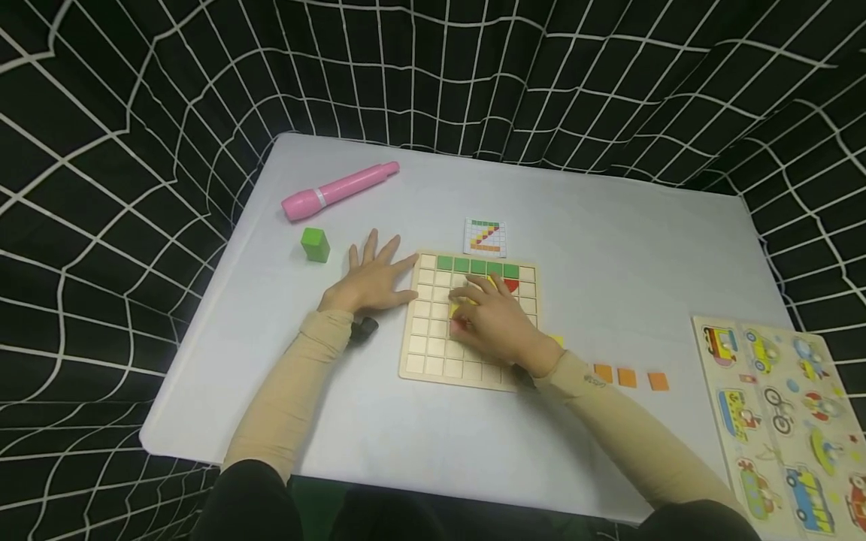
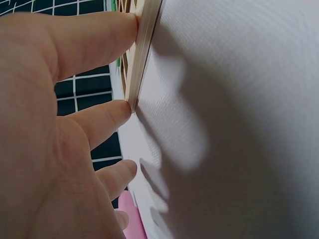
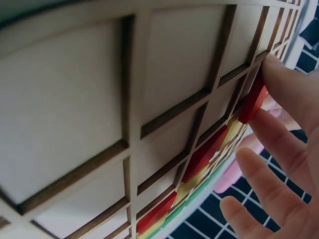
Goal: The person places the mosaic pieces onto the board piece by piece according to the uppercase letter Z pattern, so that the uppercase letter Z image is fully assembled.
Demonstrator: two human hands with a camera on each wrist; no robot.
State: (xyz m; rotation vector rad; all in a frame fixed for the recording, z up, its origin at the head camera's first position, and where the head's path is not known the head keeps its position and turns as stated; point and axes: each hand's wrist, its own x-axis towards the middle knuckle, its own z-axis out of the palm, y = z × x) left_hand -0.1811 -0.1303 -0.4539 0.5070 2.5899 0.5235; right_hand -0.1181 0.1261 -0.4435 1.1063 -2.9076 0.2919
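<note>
A wooden grid board (image 1: 407,355) lies at mid-table, with a row of green square tiles (image 1: 478,267) along its far side. My left hand (image 1: 370,284) is spread, thumb and index fingertip touching the board's left edge. In the left wrist view those fingertips meet the board's rim (image 2: 134,79). Over the board's middle, my right hand (image 1: 497,319) pinches a red tile (image 3: 254,99) between thumb and index finger, at a grid cell. Beside it in the right wrist view, yellow pieces and more red tiles (image 3: 205,154) sit in cells. The hand partly covers these in the head view.
A small pattern card (image 1: 485,237) lies beyond the board. Left of it are a green block (image 1: 315,245) and a pink torch-shaped object (image 1: 345,186). Orange tiles (image 1: 627,377) and a yellow piece (image 1: 558,340) lie to the right, before a vehicle puzzle board (image 1: 747,379).
</note>
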